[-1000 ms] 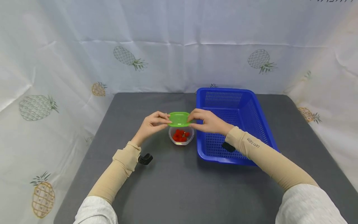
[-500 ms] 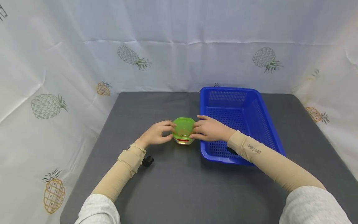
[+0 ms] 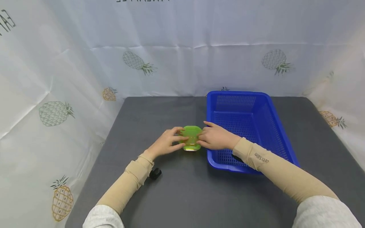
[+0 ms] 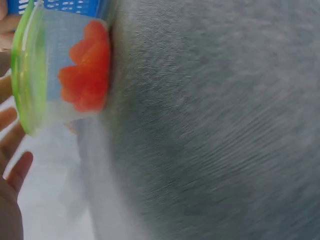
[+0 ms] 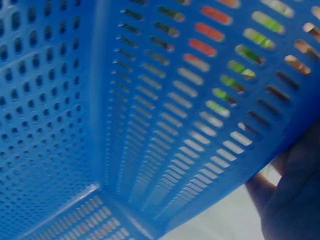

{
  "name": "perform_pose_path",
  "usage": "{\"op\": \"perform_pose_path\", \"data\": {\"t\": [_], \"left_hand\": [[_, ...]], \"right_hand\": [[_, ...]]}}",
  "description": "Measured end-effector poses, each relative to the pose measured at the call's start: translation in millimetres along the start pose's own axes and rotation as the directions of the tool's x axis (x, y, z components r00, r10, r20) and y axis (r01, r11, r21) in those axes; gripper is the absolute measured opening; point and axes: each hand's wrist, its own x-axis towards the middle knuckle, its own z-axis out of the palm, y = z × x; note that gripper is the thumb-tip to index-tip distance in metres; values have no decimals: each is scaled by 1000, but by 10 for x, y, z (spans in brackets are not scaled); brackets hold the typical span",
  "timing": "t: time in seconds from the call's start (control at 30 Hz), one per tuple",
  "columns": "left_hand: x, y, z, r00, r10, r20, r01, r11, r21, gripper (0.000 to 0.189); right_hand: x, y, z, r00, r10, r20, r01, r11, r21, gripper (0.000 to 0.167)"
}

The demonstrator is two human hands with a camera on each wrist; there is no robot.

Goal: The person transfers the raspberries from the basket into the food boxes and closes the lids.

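A green lid [image 3: 191, 136] sits on top of a small clear plastic container [image 4: 55, 105]. Through its wall, red pieces [image 4: 87, 70] show at the bottom in the left wrist view. My left hand [image 3: 166, 142] has its fingertips on the lid's left side, fingers spread and gently bent. From the opposite side my right hand [image 3: 217, 136] rests its bent fingers on the lid's right edge, reaching over the basket's near-left rim. In the right wrist view the basket wall hides most of the container; only red and green show through its slots.
Close to the right of the container stands a blue slotted basket [image 3: 236, 168] with high walls. Everything rests on a dark grey tabletop [image 3: 182, 196]. A white pineapple-print cloth [image 3: 176, 69] hangs behind the table and along both sides.
Both hands have lowered the green lid from above the open container onto it. The red pieces, visible earlier from the head, are now covered. Fingers have shifted from pinching the lid to resting over it.
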Motion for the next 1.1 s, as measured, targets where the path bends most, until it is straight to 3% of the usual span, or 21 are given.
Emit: {"op": "perform_pose_path", "data": {"t": [0.1, 0.23, 0.4, 0.53, 0.67, 0.8, 0.93, 1.03, 1.1], "left_hand": [[27, 74, -75, 989, -97, 110, 89, 993, 76, 33], [92, 193, -166, 968, -131, 214, 92, 979, 183, 33], [184, 271, -226, 961, -108, 255, 32, 958, 284, 29], [204, 214, -220, 956, -121, 266, 50, 964, 260, 27], [237, 116, -215, 965, -128, 231, 78, 974, 213, 24], [284, 67, -218, 985, -65, 159, 26, 971, 236, 19], [336, 37, -279, 997, 2, 75, -27, 944, 329, 25], [374, -3, -400, 999, -23, 27, 10, 916, 402, 38], [383, -37, -503, 997, -73, 12, 61, 901, 429, 47]], "right_hand": [[58, -77, -52, 999, -19, 51, 20, 1000, -20, 18], [103, -154, -82, 994, -55, 92, 60, 996, -62, 14], [107, -239, -115, 990, 12, 139, 0, 996, -86, 14], [156, -269, -135, 983, 56, 174, -41, 995, -88, 14], [274, -211, -182, 979, 63, 191, -58, 998, -36, 12], [374, -96, -263, 975, 62, 215, -83, 993, 89, 16], [334, 31, -392, 971, 109, 215, -153, 967, 202, 26], [206, 164, -503, 970, 175, 167, -208, 956, 208, 32], [85, 281, -560, 969, 218, 118, -238, 952, 194, 36]]}}
